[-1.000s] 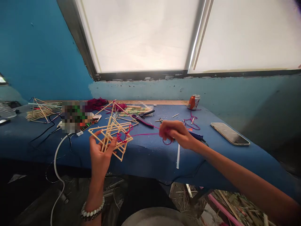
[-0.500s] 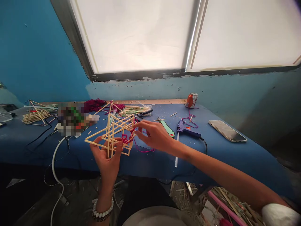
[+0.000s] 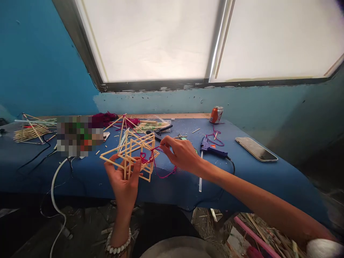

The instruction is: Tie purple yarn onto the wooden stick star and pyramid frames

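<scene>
I'm clamping my left hand (image 3: 124, 181) fingers on the stick frame (image 3: 130, 154) from below, steadying it above the desk (image 3: 166, 182) while my right hand (image 3: 180, 154) fingers are pinching together on the magenta yarn (image 3: 150, 156) at its corner, glue gun (image 3: 212, 149) just beyond.

An orange drink can (image 3: 216, 114) stood at the far edge of the blue-covered table (image 3: 255, 172). A phone (image 3: 256, 149) lay flat to the right, a purple glue gun (image 3: 211, 149) left of it, and a bundle of thin sticks (image 3: 28, 132) lay far left.
</scene>
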{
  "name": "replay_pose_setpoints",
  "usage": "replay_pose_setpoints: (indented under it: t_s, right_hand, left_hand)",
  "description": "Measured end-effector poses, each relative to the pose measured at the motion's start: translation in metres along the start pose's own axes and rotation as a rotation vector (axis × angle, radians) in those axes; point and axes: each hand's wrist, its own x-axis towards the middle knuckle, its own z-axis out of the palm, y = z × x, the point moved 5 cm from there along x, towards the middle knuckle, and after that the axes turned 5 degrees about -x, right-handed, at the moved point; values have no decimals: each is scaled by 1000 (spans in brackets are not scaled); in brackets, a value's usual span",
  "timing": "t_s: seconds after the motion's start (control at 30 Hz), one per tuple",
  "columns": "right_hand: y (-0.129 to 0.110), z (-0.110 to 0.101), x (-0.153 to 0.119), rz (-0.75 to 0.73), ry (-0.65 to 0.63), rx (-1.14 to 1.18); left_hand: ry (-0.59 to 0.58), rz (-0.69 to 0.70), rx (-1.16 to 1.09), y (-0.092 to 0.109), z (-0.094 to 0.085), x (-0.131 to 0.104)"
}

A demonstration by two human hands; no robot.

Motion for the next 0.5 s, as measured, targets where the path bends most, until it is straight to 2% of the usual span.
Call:
replay_pose_setpoints:
  t_s: [0.17,0.27,0.37,0.5]
  right_hand:
    - [2,-1,2,60,13,-30]
    - [-8,-1,-4,88,-17,-61]
    - [-27,8,-19,81,-156,-4]
    - [-43,30,-43,131,-406,264]
  left_hand:
    - [14,-70,15,-9,-3,2]
    - [55,-151,-28,-19,-9,4]
    - [89,-251,-121,-27,-20,3]
    - [90,-327,-247,-27,-40,-2]
